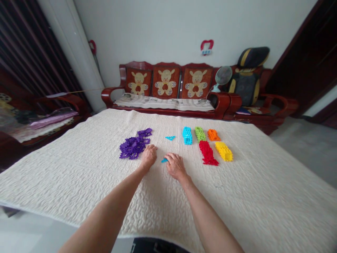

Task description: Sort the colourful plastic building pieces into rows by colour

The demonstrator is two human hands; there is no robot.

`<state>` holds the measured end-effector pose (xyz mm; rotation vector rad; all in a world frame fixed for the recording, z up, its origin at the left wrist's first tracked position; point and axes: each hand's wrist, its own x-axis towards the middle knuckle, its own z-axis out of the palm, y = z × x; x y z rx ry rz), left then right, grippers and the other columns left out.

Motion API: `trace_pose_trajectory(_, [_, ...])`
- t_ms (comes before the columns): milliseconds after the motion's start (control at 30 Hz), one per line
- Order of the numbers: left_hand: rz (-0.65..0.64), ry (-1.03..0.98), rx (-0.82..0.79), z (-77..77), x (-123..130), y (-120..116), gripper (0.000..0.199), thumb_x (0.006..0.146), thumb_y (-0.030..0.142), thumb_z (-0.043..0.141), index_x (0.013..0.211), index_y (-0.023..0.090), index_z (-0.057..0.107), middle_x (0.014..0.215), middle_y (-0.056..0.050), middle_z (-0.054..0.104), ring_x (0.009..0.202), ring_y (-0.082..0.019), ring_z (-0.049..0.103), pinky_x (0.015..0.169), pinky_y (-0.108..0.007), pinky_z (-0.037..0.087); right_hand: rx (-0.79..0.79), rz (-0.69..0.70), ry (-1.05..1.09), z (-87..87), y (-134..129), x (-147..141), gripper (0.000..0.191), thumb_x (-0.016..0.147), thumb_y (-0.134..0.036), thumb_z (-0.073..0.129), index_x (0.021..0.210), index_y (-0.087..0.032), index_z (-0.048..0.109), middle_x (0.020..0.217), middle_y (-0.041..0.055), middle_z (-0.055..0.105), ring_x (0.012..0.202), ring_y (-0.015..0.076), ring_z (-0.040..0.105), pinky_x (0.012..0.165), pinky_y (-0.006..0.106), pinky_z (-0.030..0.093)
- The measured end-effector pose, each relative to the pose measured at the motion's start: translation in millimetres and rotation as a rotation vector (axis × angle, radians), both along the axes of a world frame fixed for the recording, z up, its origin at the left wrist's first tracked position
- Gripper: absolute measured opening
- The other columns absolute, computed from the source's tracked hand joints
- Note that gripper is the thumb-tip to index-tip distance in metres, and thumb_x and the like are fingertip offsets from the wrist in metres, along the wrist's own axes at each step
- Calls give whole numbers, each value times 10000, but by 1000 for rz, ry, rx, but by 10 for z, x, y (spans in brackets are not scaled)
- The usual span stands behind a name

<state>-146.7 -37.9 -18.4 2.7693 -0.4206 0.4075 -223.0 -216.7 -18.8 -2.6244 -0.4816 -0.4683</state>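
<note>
My left hand rests at the right edge of a loose heap of purple pieces, its fingers curled down; whatever is under them is hidden. My right hand is closed on a small blue piece that pokes out left of the fingertips, low over the cloth. Beyond the hands lies a light blue triangular piece. To the right are stacks of blue, green, orange, red and yellow pieces.
A cream quilted cloth covers the large table. Behind it stand a wooden sofa with bear-patterned backs, a small fan and a chair with a dark cushion. Another armchair is at the left.
</note>
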Motion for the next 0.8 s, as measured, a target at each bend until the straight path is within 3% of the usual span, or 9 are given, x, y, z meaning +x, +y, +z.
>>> trace_pose_trajectory(133, [9, 5, -9, 16, -12, -3, 329, 932, 150, 398, 1046, 174, 705, 1058, -92, 665, 1042, -201, 560, 964, -311, 426, 77, -7, 5, -54, -30, 49, 324, 844, -171, 523, 1136, -237, 647, 1167, 70, 634, 1099, 220, 552, 964, 367, 407])
trace_pose_trajectory(333, [-3, -5, -1, 1, 0, 6, 321, 923, 146, 408, 1037, 174, 707, 1050, -88, 667, 1031, -200, 560, 962, -306, 427, 348, -29, -78, -207, -93, 182, 441, 707, -82, 542, 1128, -199, 604, 1113, 84, 580, 1054, 214, 564, 938, 364, 469])
trace_pose_trajectory(500, [15, -6, -2, -12, 16, 4, 316, 920, 154, 415, 1015, 183, 715, 1060, -81, 673, 1026, -205, 560, 947, -308, 436, 590, -207, -198, -236, -166, 259, 553, 621, 2, 467, 1123, -204, 576, 1094, 85, 535, 1020, 202, 556, 897, 357, 504])
trace_pose_trajectory(800, [10, 14, 12, 72, -32, -11, 331, 910, 139, 411, 1035, 177, 714, 1084, -89, 675, 1057, -209, 561, 977, -323, 436, 635, -351, -186, -230, -233, 298, 471, 673, -32, 447, 1088, -191, 605, 986, 78, 572, 938, 207, 573, 892, 361, 496])
